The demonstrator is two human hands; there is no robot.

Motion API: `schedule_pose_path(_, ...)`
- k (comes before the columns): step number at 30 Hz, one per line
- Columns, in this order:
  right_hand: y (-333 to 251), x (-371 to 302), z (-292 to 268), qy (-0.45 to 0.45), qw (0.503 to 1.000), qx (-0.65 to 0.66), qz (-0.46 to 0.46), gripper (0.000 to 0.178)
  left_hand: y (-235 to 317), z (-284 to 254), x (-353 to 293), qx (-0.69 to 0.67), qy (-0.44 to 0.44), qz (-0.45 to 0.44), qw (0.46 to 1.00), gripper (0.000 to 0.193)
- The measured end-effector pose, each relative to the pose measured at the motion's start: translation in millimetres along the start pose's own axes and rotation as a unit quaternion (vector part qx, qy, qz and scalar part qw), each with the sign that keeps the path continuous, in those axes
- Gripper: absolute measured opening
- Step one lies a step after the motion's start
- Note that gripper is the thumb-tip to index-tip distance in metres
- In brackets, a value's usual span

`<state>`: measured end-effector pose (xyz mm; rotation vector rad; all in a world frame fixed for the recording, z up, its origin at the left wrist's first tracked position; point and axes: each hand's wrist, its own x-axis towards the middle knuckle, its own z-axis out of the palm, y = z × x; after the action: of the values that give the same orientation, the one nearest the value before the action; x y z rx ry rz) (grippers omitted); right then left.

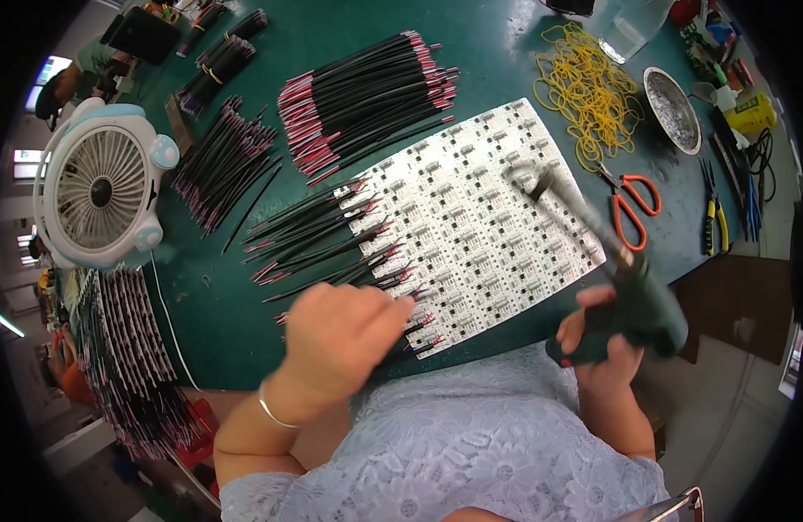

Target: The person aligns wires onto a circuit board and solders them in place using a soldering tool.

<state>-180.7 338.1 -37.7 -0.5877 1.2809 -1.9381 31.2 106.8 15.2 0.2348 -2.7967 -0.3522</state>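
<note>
A white panel of small circuit boards (471, 217) lies on the green table in front of me. Black wires with red and white ends (310, 228) reach onto its left edge in a row. Over the lower wires is my left hand (340, 335), its fingers curled closed and the index finger and thumb toward the panel edge. Whatever it pinches is hidden. My right hand (597, 339) grips a dark green soldering gun (636, 309) at the panel's lower right. The gun's metal barrel, smeared by motion, slants up and left over the panel.
A large stack of cut wires (366, 100) lies beyond the panel, with more wires (223, 165) beside a white fan (101, 187) at left. At right are yellow rubber bands (588, 87), a metal bowl (673, 109), orange-handled scissors (632, 209) and yellow-handled pliers (713, 213).
</note>
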Motion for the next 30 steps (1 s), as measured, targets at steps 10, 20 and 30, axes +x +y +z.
schedule_pose_path(10, -18, -30, -6, -0.207, 0.924, -0.319, -0.034, 0.012, 14, 20, -12, -0.045, -0.036, -0.045, 0.997, 0.022)
schedule_pose_path(20, -9, -38, -7, -0.209, 0.879, -0.423, -0.068, 0.023, 13, 19, -12, -0.075, -0.051, -0.071, 0.993, 0.029)
schedule_pose_path(30, -18, -35, -1, -0.240, 0.788, -0.551, -0.132, 0.034, 9, 17, -9, -0.077, -0.068, -0.066, 0.993, 0.026)
